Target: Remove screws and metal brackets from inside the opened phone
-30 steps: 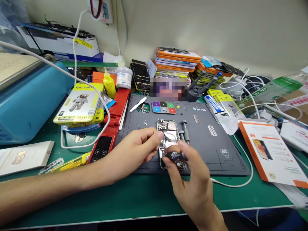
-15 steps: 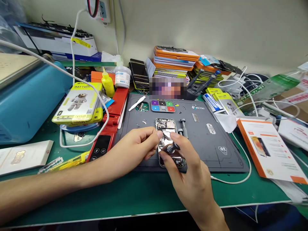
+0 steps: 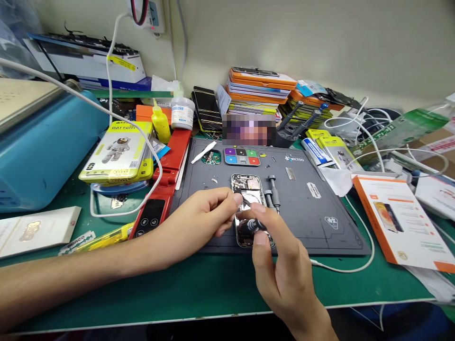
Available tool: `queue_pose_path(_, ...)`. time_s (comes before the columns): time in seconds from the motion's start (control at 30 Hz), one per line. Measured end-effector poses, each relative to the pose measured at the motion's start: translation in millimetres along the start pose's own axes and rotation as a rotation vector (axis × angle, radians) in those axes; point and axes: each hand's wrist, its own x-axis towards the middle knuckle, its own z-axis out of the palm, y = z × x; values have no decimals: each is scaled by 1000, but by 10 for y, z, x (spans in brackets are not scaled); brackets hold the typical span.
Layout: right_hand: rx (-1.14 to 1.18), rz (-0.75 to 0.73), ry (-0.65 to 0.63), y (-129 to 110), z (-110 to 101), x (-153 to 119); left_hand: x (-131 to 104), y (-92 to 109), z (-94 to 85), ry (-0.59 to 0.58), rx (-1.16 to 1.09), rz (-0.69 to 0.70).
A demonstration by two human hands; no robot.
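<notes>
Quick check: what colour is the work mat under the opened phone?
The work mat is dark grey, as the head view shows.

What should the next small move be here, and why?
Probably a slight twist of the driver by the right hand. That hand pinches it over the lower half of the open phone, and the left hand is at the phone's left edge. The tip can't be made out, so its seating is uncertain.

Phone (image 3: 251, 194) on mat (image 3: 302, 218); screwdrivers (image 3: 273, 192) just right, box (image 3: 408, 222) farther right
</notes>
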Motion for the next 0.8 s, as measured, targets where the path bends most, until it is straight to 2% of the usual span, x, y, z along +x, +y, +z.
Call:
queue_pose_path(0.13, -43, 1, 63, 19, 6, -23, -13, 8, -4, 6, 7, 13)
queue_pose_path(0.8, -7, 27, 14, -2, -20, -7, -23, -3, -11, 7, 35, 5)
